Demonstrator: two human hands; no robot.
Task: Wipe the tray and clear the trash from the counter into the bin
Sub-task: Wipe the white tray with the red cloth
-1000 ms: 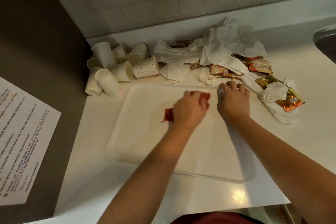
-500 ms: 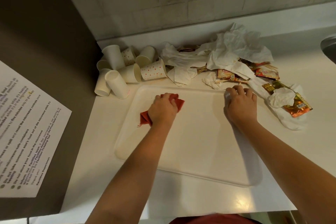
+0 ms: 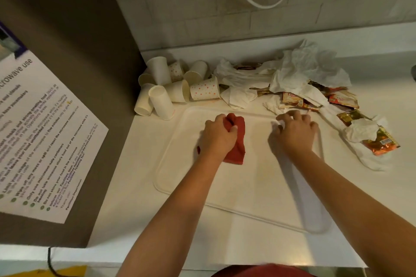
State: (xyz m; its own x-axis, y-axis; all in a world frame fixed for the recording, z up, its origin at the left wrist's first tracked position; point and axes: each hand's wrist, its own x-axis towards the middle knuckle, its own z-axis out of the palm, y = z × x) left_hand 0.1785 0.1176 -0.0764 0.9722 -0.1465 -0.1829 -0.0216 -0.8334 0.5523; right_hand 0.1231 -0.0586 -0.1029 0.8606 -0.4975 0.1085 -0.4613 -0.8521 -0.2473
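A: We have the tray [image 3: 258, 177] lying flat on the white counter [image 3: 135, 220], filling the middle of the frame and skewed so its near right corner points toward the lower right.

B: Our left hand [image 3: 217, 137] sits on the tray's upper middle, fingers curled round the red cloth [image 3: 236, 141], which is bunched under the palm and trails toward the bottom of the frame.

A: And our right hand [image 3: 295, 131] rests at the tray's upper right, fingers bent over the far rim. Something small and white shows at the thumb, but we cannot tell whether we grip it or only touch it.

B: Edges, then. The far rim runs just below the trash: paper cups [image 3: 180, 87] tipped over at the upper left of the tray, one almost touching its corner.

A: Crumpled napkins [image 3: 299, 72] and foil sachets [image 3: 299, 100] crowd the upper right, some just beside our right fingers. One more sachet [image 3: 380, 144] under a tissue lies apart at the right of the frame.

B: Open counter shows as a band left of the tray and a wider strip below it, toward the counter's near edge.

A: A dark panel with a printed notice [image 3: 40, 132] walls off the left of the frame, and a tiled wall [image 3: 202, 7] closes the top
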